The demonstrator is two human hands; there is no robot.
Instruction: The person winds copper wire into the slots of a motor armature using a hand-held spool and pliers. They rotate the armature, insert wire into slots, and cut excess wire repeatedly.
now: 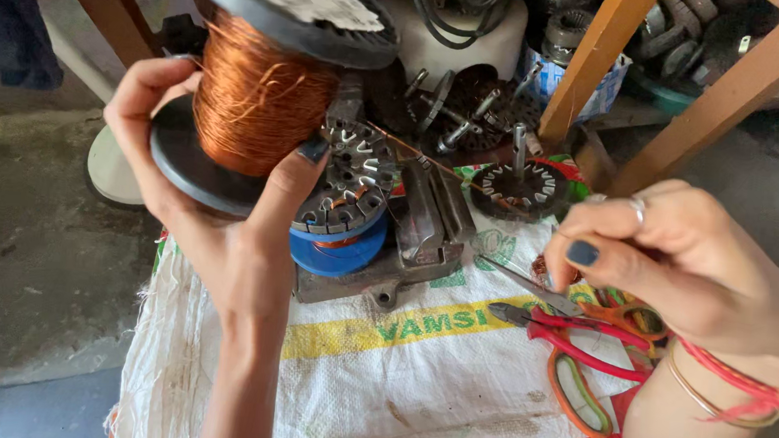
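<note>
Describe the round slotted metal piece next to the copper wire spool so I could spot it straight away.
Start at the big spool of copper wire held in the left hand above the white woven sack. Just right of its lower flange sits the round grey slotted core, tilted on a blue reel. Unlike the second core farther right, it touches the thumb.

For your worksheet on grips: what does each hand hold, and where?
Left hand holds the copper wire spool by its lower flange. Right hand seems to pinch the thin wire; unclear.
</note>
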